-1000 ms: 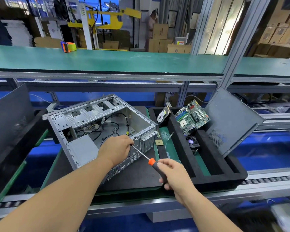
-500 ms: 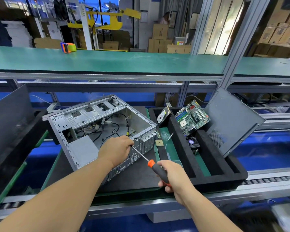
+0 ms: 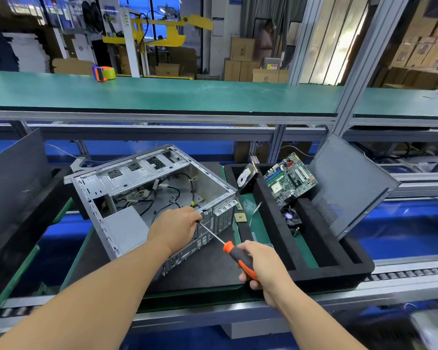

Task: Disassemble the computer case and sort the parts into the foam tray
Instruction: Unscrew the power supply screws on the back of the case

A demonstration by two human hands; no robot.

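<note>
An open grey computer case lies on a black mat, loose cables and a grey power supply inside. My left hand grips the case's near rear edge, fingers curled over it. My right hand holds an orange and black screwdriver; its shaft runs up left to the case's rear panel beside my left hand, which hides the tip. To the right the black foam tray holds a hard drive, a motherboard, a fan and a side panel. A CPU chip lies between case and tray.
A dark panel leans at the left. A green shelf runs overhead with an orange tape dispenser. The conveyor's metal rail crosses in front of me. Cardboard boxes and a person stand far behind.
My right hand has shifted slightly on the screwdriver handle, turning it a little. My left hand and the case stay where they were.
</note>
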